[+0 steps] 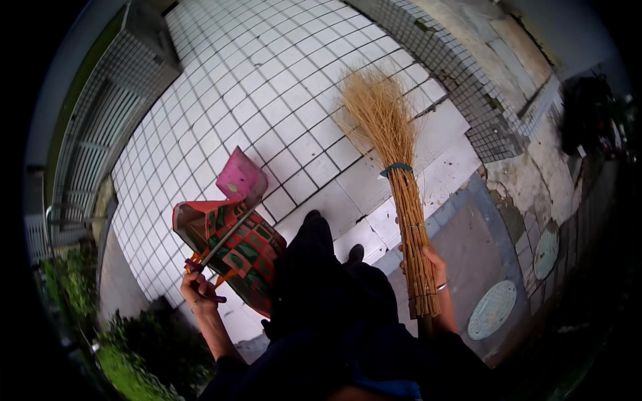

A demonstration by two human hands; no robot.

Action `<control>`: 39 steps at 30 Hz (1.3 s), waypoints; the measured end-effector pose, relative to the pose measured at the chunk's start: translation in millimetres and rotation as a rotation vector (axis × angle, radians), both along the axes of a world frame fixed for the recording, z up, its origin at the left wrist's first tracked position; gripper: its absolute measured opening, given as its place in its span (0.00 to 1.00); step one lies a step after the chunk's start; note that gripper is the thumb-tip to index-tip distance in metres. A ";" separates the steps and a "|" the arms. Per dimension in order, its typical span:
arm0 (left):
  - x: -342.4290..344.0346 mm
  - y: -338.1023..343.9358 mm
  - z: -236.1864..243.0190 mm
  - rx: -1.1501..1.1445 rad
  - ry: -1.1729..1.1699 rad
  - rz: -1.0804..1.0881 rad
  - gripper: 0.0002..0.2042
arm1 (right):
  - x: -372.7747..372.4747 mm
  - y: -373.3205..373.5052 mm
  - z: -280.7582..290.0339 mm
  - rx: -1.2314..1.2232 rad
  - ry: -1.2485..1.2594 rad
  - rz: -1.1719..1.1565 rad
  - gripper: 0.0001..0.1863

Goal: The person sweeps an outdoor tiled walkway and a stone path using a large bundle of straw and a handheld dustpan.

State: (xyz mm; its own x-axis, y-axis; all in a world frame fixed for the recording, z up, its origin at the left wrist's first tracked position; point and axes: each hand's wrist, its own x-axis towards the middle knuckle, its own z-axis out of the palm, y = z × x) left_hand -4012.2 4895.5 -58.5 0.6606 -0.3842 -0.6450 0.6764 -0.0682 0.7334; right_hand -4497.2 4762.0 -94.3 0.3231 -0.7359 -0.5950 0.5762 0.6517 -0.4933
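My right hand (pixel 436 269) is closed round the bundled stalks of a straw broom (pixel 409 207). Its bristles fan out away from me over the tiles, with a dark green tie round the neck. On the other side, my left hand (pixel 194 290) grips the handle of a long-handled pink dustpan (pixel 241 176). From that hand the thin metal shaft slants down to the pan. A red and green patterned bag (pixel 249 256) hangs beneath the left hand, its orange strap (pixel 194 256) beside my fingers. How the strap is held is partly hidden.
White tiled paving (pixel 287 87) stretches ahead. A low tiled wall (pixel 478 93) borders it at right, and a railing (pixel 100 154) at left. Green shrubs (pixel 127 361) grow at lower left. A round cover (pixel 493 309) lies in the ground at lower right.
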 end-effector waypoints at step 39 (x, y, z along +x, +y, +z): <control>-357.9 624.0 -194.9 0.212 0.252 0.733 0.04 | -10.7 402.0 -240.3 -0.020 0.091 1.170 0.42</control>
State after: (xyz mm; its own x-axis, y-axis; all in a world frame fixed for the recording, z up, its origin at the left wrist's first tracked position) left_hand -4370.1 5519.5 -253.4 0.5219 0.2380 -0.8191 0.7466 0.3369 0.5736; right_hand -4507.9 5164.0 -334.6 0.7659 -0.0279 -0.6424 -0.4069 0.7525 -0.5178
